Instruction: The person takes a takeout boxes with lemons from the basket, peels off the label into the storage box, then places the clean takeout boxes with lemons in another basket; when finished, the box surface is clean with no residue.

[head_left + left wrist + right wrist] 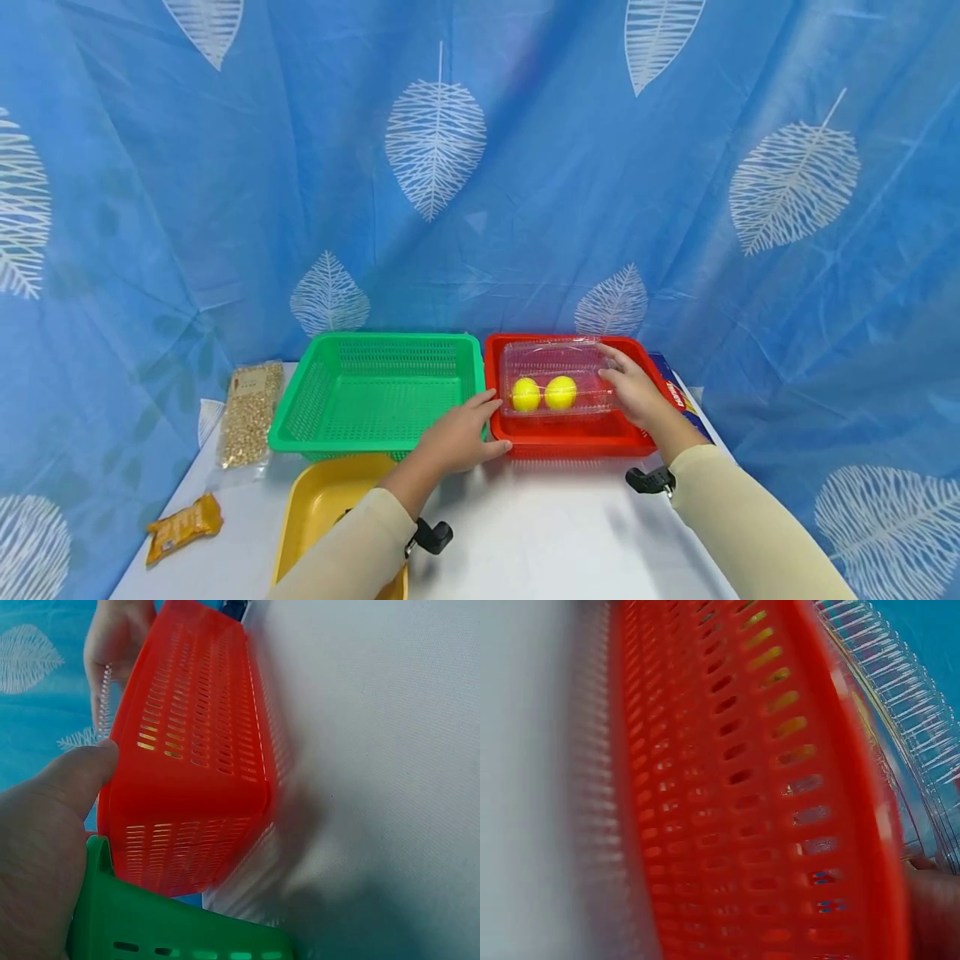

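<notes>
A clear plastic container [558, 354] with ridged sides stands partly inside the red basket [592, 446]. My right hand [633, 387] grips the container's right end, and its ridged wall [911, 697] rises above the basket's rim in the right wrist view. Two yellow balls [560, 392] show within the container's outline; whether they lie in it or under it I cannot tell. My left hand [453, 433] rests at the red basket's front left corner, fingers extended near the green basket's rim. Its thumb [94, 761] touches the red rim in the left wrist view.
The green basket [375, 446] stands left of the red one, side by side. A yellow tray [315, 496] sits in front of it, partly under my left forearm. Farther left lie a bag of beans or grain [247, 421] and an orange packet [183, 527]. A blue package [682, 396] is behind the red basket's right side.
</notes>
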`<state>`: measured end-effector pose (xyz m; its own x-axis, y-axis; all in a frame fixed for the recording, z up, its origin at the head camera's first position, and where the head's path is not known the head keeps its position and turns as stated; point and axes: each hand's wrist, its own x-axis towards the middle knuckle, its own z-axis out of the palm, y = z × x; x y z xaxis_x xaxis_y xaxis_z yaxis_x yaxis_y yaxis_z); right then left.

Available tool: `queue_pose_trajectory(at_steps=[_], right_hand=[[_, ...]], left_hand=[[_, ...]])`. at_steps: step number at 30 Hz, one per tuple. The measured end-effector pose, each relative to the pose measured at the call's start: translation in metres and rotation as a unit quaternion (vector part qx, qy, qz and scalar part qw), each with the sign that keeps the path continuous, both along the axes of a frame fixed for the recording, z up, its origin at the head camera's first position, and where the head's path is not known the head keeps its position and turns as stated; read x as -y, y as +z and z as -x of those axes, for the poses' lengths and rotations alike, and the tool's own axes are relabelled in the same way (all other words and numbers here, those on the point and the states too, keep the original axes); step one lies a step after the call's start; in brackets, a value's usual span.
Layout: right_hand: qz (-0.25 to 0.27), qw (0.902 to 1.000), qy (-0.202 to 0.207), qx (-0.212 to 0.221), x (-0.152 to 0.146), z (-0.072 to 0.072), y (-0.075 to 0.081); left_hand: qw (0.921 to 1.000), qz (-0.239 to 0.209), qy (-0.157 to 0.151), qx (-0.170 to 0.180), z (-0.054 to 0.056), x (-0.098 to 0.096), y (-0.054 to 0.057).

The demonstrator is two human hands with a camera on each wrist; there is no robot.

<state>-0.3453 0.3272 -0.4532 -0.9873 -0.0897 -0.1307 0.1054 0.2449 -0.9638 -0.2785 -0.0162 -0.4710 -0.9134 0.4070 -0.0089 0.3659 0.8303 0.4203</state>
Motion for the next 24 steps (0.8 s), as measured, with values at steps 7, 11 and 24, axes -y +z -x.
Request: queue_pose_trajectory(at_steps=[7,11,24], right_hand=[[-0.024,0.9994,-0.013,0.021,-0.009,-0.002,-0.01],[-0.012,0.9991,-0.01,0.039,-0.009,0.0,-0.011],[-0.059,0.9947,0.006,0.083,-0.011,0.0,-0.02]], left_hand=[[0.9999,-0.004,-0.007,-0.006,0.002,-0.006,-0.002],[1.0,-0.003,0.003,-0.004,0.003,-0.006,-0.001],[0.9999,-0.003,0.012,0.003,0.002,-0.001,-0.003]])
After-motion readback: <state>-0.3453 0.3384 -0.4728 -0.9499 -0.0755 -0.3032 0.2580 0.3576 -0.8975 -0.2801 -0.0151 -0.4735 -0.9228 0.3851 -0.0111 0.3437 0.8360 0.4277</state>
